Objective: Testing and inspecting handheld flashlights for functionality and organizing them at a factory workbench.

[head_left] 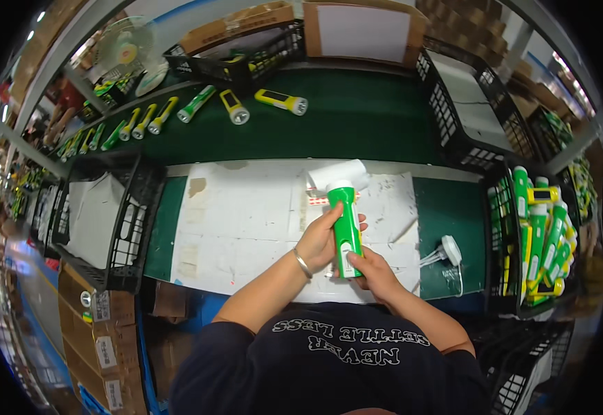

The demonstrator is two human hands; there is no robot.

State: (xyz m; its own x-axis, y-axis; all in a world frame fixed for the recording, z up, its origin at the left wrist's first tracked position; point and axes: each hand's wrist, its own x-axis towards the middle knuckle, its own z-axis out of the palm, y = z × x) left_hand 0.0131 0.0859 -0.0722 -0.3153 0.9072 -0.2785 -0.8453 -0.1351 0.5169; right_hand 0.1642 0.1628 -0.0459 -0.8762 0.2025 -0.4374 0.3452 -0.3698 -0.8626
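A green flashlight (347, 225) with a white head is held over the white work sheet, its head pointing away from me. My left hand (321, 241) wraps round the left side of its body, fingertips showing on the far side. My right hand (376, 272) grips the lower end, thumb on the grey-white switch area. Just beyond the flashlight's head lies a curled white roll (348, 173), partly hidden by it. A strip with red marks (319, 201) shows beneath the roll.
White cardboard (246, 228) covers the green bench. A white plug-like device with a cable (448, 250) lies to the right. A black basket (500, 277) there holds several flashlights. Another black crate (135, 238) stands left. Several flashlights (233, 107) lie on the far green surface.
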